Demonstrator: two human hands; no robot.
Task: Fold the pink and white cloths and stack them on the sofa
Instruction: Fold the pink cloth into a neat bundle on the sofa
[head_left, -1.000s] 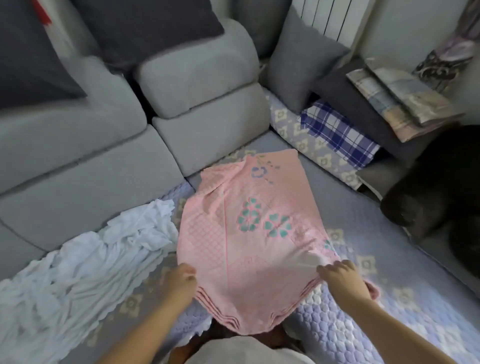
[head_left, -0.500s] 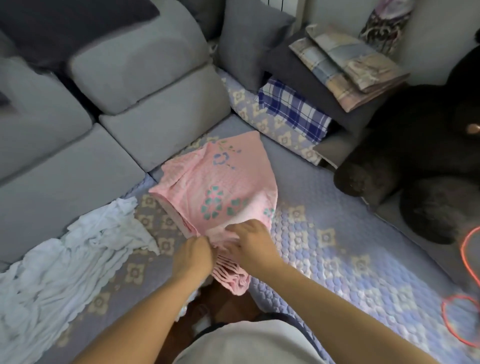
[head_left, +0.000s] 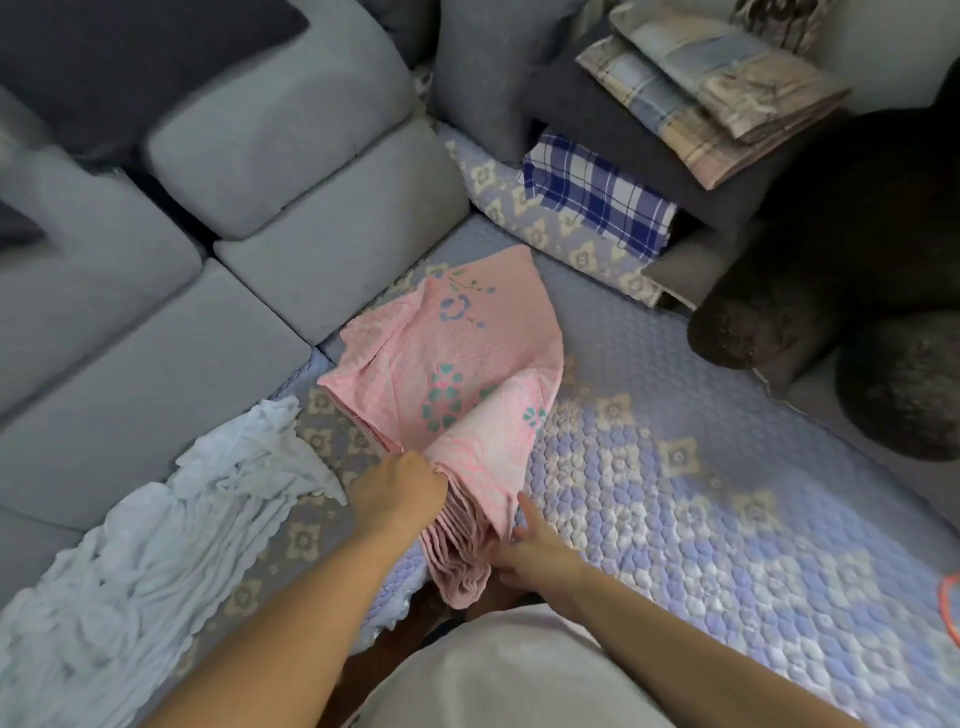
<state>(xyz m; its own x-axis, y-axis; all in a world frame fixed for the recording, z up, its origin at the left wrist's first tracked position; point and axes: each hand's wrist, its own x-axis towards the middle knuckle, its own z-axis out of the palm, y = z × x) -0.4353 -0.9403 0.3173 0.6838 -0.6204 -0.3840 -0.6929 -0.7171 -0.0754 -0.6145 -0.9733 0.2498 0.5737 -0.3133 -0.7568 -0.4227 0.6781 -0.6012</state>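
The pink cloth (head_left: 457, 358) with teal and blue flowers lies partly folded on the quilted lilac sofa cover (head_left: 675, 493), its right side turned over onto the middle. My left hand (head_left: 397, 491) pinches the gathered near corners of it. My right hand (head_left: 530, 545) rests against the bunched near end, index finger pointing up, fingers loose. The white cloth (head_left: 156, 540) lies crumpled and unfolded to the left of the pink one, along the sofa's seat edge.
Grey back cushions (head_left: 270, 150) line the left and far side. A blue checked cloth (head_left: 597, 197), a dark cushion and folded plaid cloths (head_left: 717, 98) are stacked at the far right. A large dark plush toy (head_left: 857, 291) fills the right. An orange cord (head_left: 950, 603) shows at the right edge.
Both hands brought the near corners of the pink cloth together, folding its right side over the middle. My right hand has since let go and slid down to the bunched end.
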